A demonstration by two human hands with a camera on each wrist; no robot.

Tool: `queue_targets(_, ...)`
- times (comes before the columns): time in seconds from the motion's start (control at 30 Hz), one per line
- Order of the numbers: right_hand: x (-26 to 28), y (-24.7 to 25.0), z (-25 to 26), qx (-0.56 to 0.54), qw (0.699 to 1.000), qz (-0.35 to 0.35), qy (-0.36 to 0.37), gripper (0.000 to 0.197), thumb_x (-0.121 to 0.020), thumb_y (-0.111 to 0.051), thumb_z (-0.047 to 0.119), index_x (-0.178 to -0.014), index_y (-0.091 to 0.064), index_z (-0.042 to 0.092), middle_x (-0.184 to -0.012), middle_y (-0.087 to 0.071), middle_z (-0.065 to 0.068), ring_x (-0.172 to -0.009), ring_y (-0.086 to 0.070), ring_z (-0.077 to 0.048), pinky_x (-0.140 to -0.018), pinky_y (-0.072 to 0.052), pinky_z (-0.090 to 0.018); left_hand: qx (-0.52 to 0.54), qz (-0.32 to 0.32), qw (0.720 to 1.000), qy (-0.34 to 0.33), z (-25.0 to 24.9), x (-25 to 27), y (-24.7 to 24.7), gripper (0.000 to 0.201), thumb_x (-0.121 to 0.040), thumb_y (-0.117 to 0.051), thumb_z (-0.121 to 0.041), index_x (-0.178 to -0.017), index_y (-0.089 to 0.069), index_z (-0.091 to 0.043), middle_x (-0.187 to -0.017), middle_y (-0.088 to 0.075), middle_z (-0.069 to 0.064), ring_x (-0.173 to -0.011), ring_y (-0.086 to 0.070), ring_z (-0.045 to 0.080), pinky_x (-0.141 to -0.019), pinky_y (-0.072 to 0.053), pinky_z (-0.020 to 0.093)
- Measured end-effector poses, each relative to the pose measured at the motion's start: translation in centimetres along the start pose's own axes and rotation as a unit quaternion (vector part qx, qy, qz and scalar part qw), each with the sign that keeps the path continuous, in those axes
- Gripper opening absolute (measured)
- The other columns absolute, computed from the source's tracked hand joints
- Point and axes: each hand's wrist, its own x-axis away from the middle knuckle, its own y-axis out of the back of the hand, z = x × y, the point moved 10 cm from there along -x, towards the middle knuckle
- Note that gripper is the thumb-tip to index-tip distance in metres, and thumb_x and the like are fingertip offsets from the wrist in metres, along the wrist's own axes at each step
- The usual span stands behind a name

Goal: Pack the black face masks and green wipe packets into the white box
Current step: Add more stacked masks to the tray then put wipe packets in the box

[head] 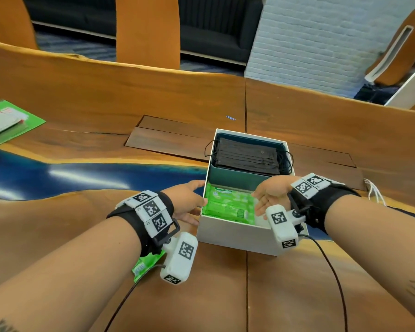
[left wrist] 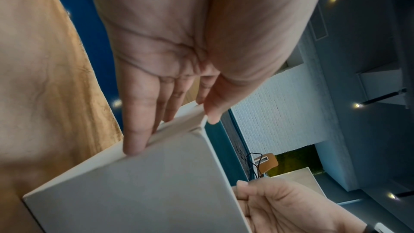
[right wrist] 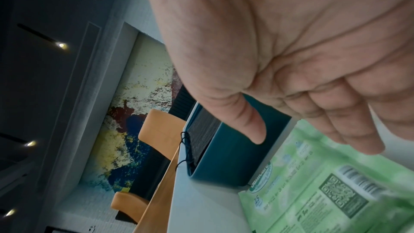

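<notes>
The white box [head: 235, 236] [left wrist: 139, 183] stands open in the middle of the wooden table. Its far part holds a teal tray [head: 228, 180] with a stack of black face masks [head: 247, 155] [right wrist: 202, 135]. Green wipe packets [head: 228, 204] [right wrist: 325, 192] lie in the near part. My left hand [head: 189, 200] [left wrist: 165, 109] rests straight fingers against the box's left wall, thumb at the rim. My right hand [head: 271, 195] [right wrist: 291, 95] hovers over the box's right side with relaxed fingers, holding nothing. One more green packet [head: 146, 264] lies on the table under my left wrist.
A green folder with papers [head: 12, 121] lies at the far left. A blue glossy strip [head: 58, 173] crosses the table. Dark inset panels [head: 173, 137] sit behind the box. A white cord [head: 374, 190] lies to the right. Wooden chairs [head: 146, 29] stand beyond the far edge.
</notes>
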Motion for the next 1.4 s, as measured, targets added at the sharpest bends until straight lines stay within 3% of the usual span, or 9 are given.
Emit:
queue_targets(0.13, 1.7, -0.2, 0.6, -0.027, 0.999, 0.013, 0.027, 0.047, -0.098, -0.048, 0.019, -0.137, -0.036, -0.005, -0.098, -0.057, -0.020, -0.081, -0.059, -0.026, -0.064, -0.048, -0.036, -0.001, -0.006, 1.000, -0.003, -0.2, 0.4, -0.1, 0.052, -0.097, -0.045, -0.004, -0.140, -0.034, -0.030, -0.105, -0.065, 0.005, -0.080, -0.063, 0.016, -0.064, -0.057, 0.032)
queue_targets(0.37, 7.2, -0.5, 4.2, -0.058, 0.986, 0.016, 0.157, 0.022, -0.094, -0.054, 0.012, -0.112, -0.060, 0.001, -0.103, -0.063, -0.013, -0.090, -0.060, -0.021, -0.088, -0.051, -0.032, -0.010, -0.043, 0.999, -0.019, 0.9, 2.1, 1.7, 0.043, -0.097, -0.050, -0.019, -0.139, -0.038, -0.021, -0.131, -0.053, 0.005, -0.117, -0.055, 0.023, -0.091, -0.049, 0.034)
queue_targets(0.47, 9.6, -1.7, 5.9, -0.057, 0.973, 0.020, 0.222, 0.012, -0.093, -0.055, 0.005, -0.102, -0.062, 0.005, -0.100, -0.066, -0.011, -0.086, -0.063, -0.018, -0.077, -0.055, -0.026, 0.007, -0.065, 0.998, -0.016, 2.3, 3.6, 4.6, 0.029, -0.098, -0.048, -0.022, -0.127, -0.048, -0.019, -0.121, -0.054, 0.004, -0.108, -0.058, 0.022, -0.095, -0.047, 0.036)
queue_targets(0.67, 12.3, -6.6, 8.8, -0.038, 0.950, 0.014, 0.308, 0.017, -0.092, -0.051, -0.001, -0.096, -0.064, 0.010, -0.093, -0.065, -0.009, -0.081, -0.064, -0.014, -0.070, -0.053, -0.022, 0.063, -0.162, 0.984, 0.028, 7.6, 6.5, 12.3, 0.007, -0.098, -0.048, -0.022, -0.094, -0.052, -0.019, -0.089, -0.051, 0.004, -0.073, -0.053, 0.017, -0.070, -0.046, 0.031)
queue_targets(0.77, 12.0, -10.3, 9.5, -0.016, 0.948, 0.023, 0.318, 0.016, -0.092, -0.053, 0.002, -0.102, -0.063, 0.009, -0.089, -0.065, -0.006, -0.079, -0.064, -0.012, -0.069, -0.053, -0.020, 0.065, -0.193, 0.977, 0.068, 11.2, 7.2, 14.6, 0.010, -0.097, -0.049, -0.021, -0.087, -0.051, -0.020, -0.088, -0.049, 0.004, -0.076, -0.050, 0.017, -0.078, -0.043, 0.035)
queue_targets(0.87, 10.7, -14.2, 9.4, 0.004, 0.953, 0.041, 0.299, 0.013, -0.091, -0.054, 0.003, -0.098, -0.062, 0.010, -0.089, -0.063, -0.006, -0.081, -0.062, -0.013, -0.074, -0.054, -0.023, 0.040, -0.229, 0.969, 0.083, 13.8, 7.9, 16.6, 0.010, -0.097, -0.049, -0.023, -0.104, -0.050, -0.017, -0.097, -0.050, 0.005, -0.091, -0.049, 0.019, -0.078, -0.041, 0.033)
queue_targets(0.97, 8.5, -17.3, 8.7, 0.031, 0.963, 0.045, 0.263, 0.011, -0.091, -0.053, 0.003, -0.094, -0.061, 0.010, -0.091, -0.061, -0.008, -0.077, -0.060, -0.011, -0.073, -0.053, -0.023, 0.006, -0.247, 0.966, 0.079, 14.7, 8.4, 18.0, 0.021, -0.095, -0.052, -0.023, -0.114, -0.054, -0.013, -0.095, -0.054, 0.005, -0.082, -0.052, 0.018, -0.067, -0.041, 0.027)
queue_targets(1.17, 3.4, -22.3, 4.3, 0.102, 0.985, 0.050, 0.127, 0.017, -0.091, -0.053, 0.006, -0.075, -0.053, 0.010, -0.078, -0.059, -0.009, -0.065, -0.056, -0.015, -0.060, -0.049, -0.020, -0.098, -0.251, 0.961, 0.056, 14.0, 7.5, 18.7, 0.030, -0.093, -0.055, -0.023, -0.121, -0.055, -0.011, -0.119, -0.060, 0.012, -0.111, -0.058, 0.031, -0.093, -0.043, 0.032)
queue_targets(1.4, 1.2, -26.1, -1.7, 0.010, 0.994, 0.110, -0.025, 0.020, -0.094, -0.055, 0.021, -0.084, -0.053, 0.004, -0.082, -0.056, -0.007, -0.069, -0.057, -0.016, -0.058, -0.052, -0.028, -0.172, -0.179, 0.968, 0.041, 12.8, 4.7, 16.0, 0.023, -0.096, -0.050, -0.021, -0.116, -0.059, -0.012, -0.113, -0.061, 0.006, -0.112, -0.054, 0.024, -0.089, -0.037, 0.024)
